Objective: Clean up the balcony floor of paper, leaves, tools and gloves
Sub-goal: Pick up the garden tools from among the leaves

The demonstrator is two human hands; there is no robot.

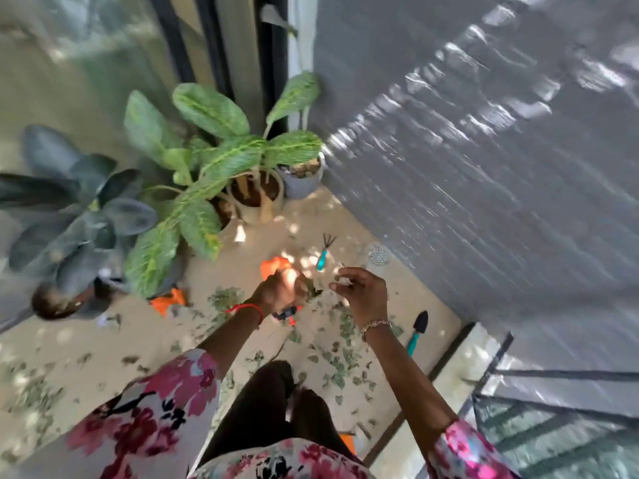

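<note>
My left hand point(281, 286) grips a bunch of dry leaves point(313, 290) above the floor. Just to its right, my right hand point(359, 290) hangs with loosely curled fingers and a small pale scrap point(344, 281) at its fingertips. Many green leaf bits point(333, 361) litter the beige balcony floor point(103, 347) below both hands. One orange glove point(275, 266) lies beyond my left hand, another orange glove point(167, 300) by the plants. A teal hand rake point(323, 255), a teal-handled black trowel point(416, 331) and an orange-black tool point(287, 314) lie on the floor.
Potted plants point(221, 157) crowd the far left corner, with a dark-leaved plant point(69, 216) further left. A grey wall point(484, 133) runs along the right. A round floor drain point(378, 254) sits by the wall. A glass railing point(553, 426) borders the near right.
</note>
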